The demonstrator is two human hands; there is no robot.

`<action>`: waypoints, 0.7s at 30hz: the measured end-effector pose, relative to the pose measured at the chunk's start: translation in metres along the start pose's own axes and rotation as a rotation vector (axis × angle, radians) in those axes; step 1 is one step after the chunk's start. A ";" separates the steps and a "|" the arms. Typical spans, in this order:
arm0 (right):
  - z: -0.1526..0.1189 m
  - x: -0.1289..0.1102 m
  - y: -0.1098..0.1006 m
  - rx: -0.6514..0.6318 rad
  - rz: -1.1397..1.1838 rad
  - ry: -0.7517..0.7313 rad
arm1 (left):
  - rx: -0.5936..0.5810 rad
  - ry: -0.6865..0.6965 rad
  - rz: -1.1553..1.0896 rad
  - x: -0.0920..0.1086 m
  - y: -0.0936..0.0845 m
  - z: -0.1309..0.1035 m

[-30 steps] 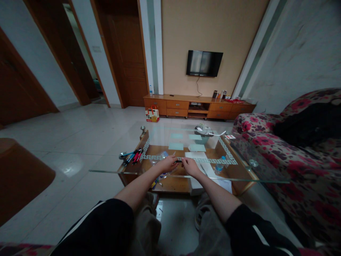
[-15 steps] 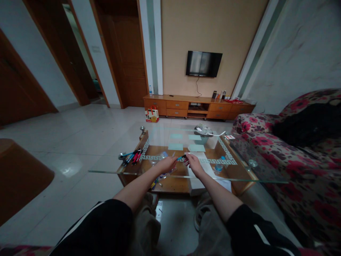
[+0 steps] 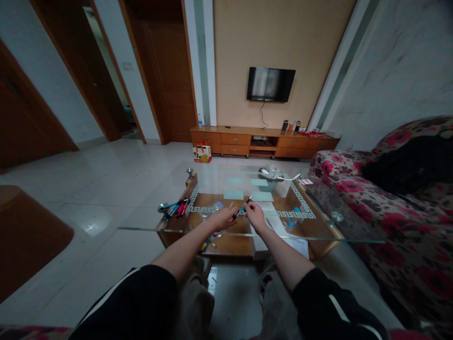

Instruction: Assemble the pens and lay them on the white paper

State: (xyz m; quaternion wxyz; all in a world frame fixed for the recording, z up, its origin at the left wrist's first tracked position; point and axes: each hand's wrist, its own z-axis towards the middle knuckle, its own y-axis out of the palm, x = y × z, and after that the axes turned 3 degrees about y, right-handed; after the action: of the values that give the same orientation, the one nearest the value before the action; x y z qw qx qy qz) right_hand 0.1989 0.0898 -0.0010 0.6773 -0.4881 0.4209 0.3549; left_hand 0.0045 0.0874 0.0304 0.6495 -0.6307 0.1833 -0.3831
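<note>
A blue and black pen is held slantwise over the near part of the glass coffee table. Its lower black end lies at the closed fingertips of my left hand. My right hand pinches the pen nearer its upper end, which sticks out beyond the fingers. Left of my hands, a bunch of pens with blue, black and red-pink barrels rests on the glass. Clear plastic packaging shows by my left hand, partly hidden by it.
On the far right of the table stands a basket with crumpled plastic in it; a red and white card lies nearby. Through the glass I see a white box and a blue-capped bottle. A flowered sofa borders the right side.
The pen has turned from nearly level to a steeper slant, its right end now higher, and more of it shows between my hands. Both hands stay in nearly the same place.
</note>
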 end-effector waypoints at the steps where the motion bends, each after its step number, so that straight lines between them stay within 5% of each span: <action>1: 0.000 0.001 0.002 0.006 -0.009 -0.002 | 0.004 0.009 0.006 -0.001 0.000 0.000; 9: 0.002 0.003 0.014 -0.003 -0.014 -0.025 | 0.039 0.065 -0.010 -0.005 0.000 0.003; 16: 0.000 0.003 0.017 -0.052 0.114 0.098 | 0.024 0.068 0.010 -0.007 -0.002 -0.003; 21: 0.006 0.010 0.002 -0.037 0.140 0.133 | 0.018 0.066 -0.001 -0.011 0.002 -0.007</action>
State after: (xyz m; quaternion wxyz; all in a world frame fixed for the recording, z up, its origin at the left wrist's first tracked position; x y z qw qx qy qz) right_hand 0.2019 0.0973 -0.0096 0.6122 -0.4923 0.4914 0.3762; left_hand -0.0069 0.0901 0.0244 0.6488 -0.6119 0.2009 -0.4055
